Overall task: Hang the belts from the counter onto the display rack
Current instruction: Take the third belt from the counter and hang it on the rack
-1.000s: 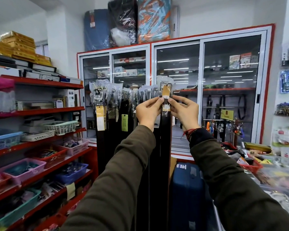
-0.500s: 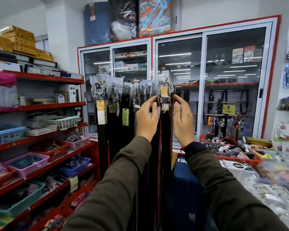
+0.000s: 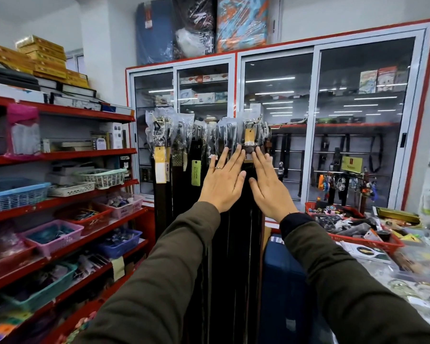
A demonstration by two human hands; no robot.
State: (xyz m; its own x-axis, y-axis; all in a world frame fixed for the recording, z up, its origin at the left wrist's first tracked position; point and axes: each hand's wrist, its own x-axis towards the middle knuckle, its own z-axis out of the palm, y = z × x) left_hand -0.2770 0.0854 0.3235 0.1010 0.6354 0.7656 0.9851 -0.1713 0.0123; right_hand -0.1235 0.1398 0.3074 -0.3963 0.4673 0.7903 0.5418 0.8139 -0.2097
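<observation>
Hanging looks done: the belt [image 3: 249, 155], pinched at the buckle a second ago, is now released. Left hand [image 3: 225, 181] and right hand [image 3: 268, 186] are spread flat, empty, just below it on the rack [image 3: 209, 125]. Next belt to be fetched from the worktop [image 3: 382, 247].

A small black box [image 3: 125, 162] at the right end of the red metal shelf [image 3: 90, 154] reads "CRYSTAL"; other labels are too blurred.

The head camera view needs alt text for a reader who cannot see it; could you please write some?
Both hands, left hand and right hand, are open and flat against dark belts hanging from a display rack, just below their plastic-wrapped buckles. Red shelves of baskets stand left, a glass cabinet behind.
</observation>
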